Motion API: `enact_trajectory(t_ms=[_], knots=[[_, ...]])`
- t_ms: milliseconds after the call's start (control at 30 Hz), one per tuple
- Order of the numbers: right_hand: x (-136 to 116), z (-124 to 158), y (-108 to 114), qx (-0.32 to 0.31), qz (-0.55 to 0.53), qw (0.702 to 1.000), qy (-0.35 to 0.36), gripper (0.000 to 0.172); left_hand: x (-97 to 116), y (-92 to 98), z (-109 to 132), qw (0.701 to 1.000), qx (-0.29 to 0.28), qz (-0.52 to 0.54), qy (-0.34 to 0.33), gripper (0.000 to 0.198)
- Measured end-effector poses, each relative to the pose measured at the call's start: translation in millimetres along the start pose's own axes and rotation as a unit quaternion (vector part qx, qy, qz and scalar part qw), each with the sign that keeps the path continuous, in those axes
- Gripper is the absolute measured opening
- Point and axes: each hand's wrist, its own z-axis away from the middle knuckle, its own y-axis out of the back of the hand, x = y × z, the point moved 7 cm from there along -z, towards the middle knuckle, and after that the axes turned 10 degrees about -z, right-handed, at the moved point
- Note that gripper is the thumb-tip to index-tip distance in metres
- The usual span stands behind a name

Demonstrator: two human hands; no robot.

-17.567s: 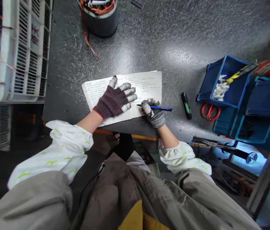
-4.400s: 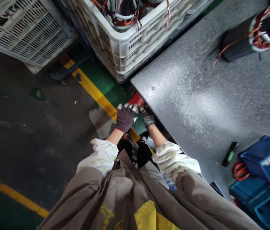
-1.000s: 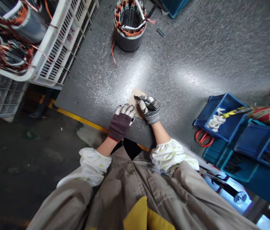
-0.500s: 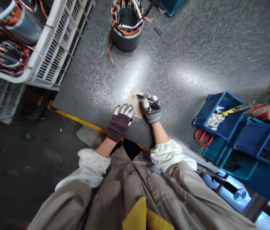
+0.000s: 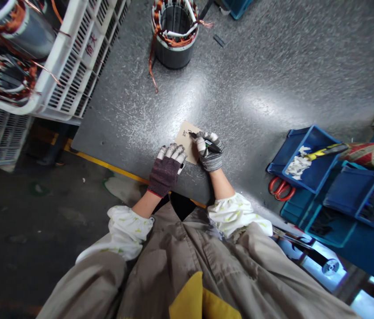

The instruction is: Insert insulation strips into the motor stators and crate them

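Observation:
My right hand (image 5: 210,153), in a grey glove with white fingertips, is closed round a black marker pen (image 5: 213,146). The pen's tip meets a small tan card (image 5: 182,141) that bears a few dark strokes. My left hand (image 5: 167,168), gloved in dark maroon with white fingers, lies flat with fingers stretched out at the card's left edge. Part of the card is hidden under my right hand. Both hands rest on the grey worktable (image 5: 133,115) near its front edge.
Farther back stands a motor stator (image 5: 175,55) with copper windings. At left, a white plastic crate (image 5: 74,75) holds more stators. To the right are blue bins (image 5: 309,173), red-handled scissors (image 5: 281,189) and a brush (image 5: 372,156). A dark strip (image 5: 219,40) lies behind.
A new stroke has appeared on the card beside the earlier mark, at the pen's tip. My left hand has stayed in place. The view has shifted very slightly.

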Motion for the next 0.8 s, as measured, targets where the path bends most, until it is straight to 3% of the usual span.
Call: enact_trajectory(t_ms=[167, 333, 433, 533, 700, 800], knots=[[-0.2, 7.2, -0.1, -0.01, -0.019, 1.0, -0.011, 0.037, 1.2, 1.8, -1.4, 1.0, 0.006, -0.017, -0.007, 0.058], [-1.8, 26.1, 15.7, 0.0, -0.091, 0.996, -0.008, 0.04, 0.9, 2.2, -2.3, 1.0, 0.006, -0.03, 0.002, 0.048], [-8.0, 26.0, 13.7, -0.053, -0.067, 0.996, 0.001, 0.041, -0.8, -0.8, -2.2, 1.0, -0.018, -0.022, 0.007, 0.048], [-13.8, 19.5, 13.4, -0.046, -0.052, 0.998, 0.008, 0.038, -2.6, -2.4, -2.3, 0.999, -0.04, -0.008, 0.013, 0.05], [-26.1, 16.3, 7.4, -0.08, 0.007, 0.994, 0.079, 0.035, -1.3, 2.3, -5.4, 1.0, -0.021, -0.012, 0.009, 0.045], [-23.7, 16.5, 7.1, -0.098, 0.026, 0.992, 0.071, 0.035, -1.6, 1.3, -7.2, 0.999, -0.035, 0.005, 0.017, 0.048]])
